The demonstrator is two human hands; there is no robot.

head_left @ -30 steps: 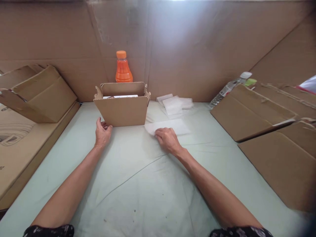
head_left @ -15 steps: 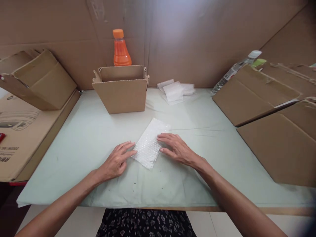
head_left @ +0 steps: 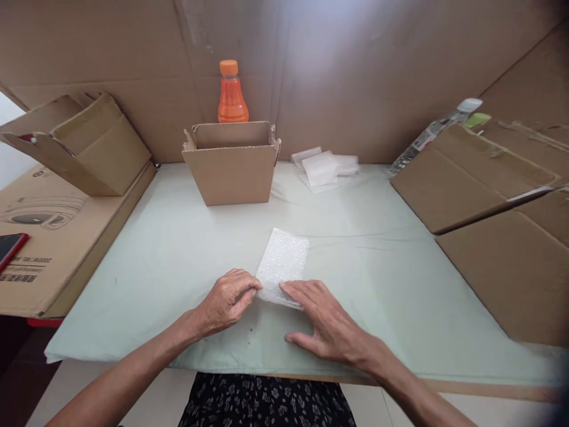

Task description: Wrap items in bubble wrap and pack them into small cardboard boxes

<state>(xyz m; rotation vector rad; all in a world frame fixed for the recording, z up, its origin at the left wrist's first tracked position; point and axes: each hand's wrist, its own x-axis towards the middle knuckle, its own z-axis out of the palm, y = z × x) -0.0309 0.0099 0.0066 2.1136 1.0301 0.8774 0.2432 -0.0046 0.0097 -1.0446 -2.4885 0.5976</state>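
A bubble wrap bag lies flat on the pale green tablecloth, slightly tilted. At its lower left corner, my left hand has thumb and fingertips pinched together on the edge. My right hand rests with its fingertips on the lower right part of the bag; its thumb is spread away from the fingers and touches the cloth side. The bag's lower right corner is partly hidden under those fingers.
An open cardboard box stands at the back, with an orange bottle behind it. More white bags lie beside it. Large cartons and a clear bottle are at right. A phone lies on a flat carton at left.
The bag has turned more upright and shifted slightly nearer. My left hand has closed on its corner. My right hand has slid down toward the lower edge, thumb spreading.
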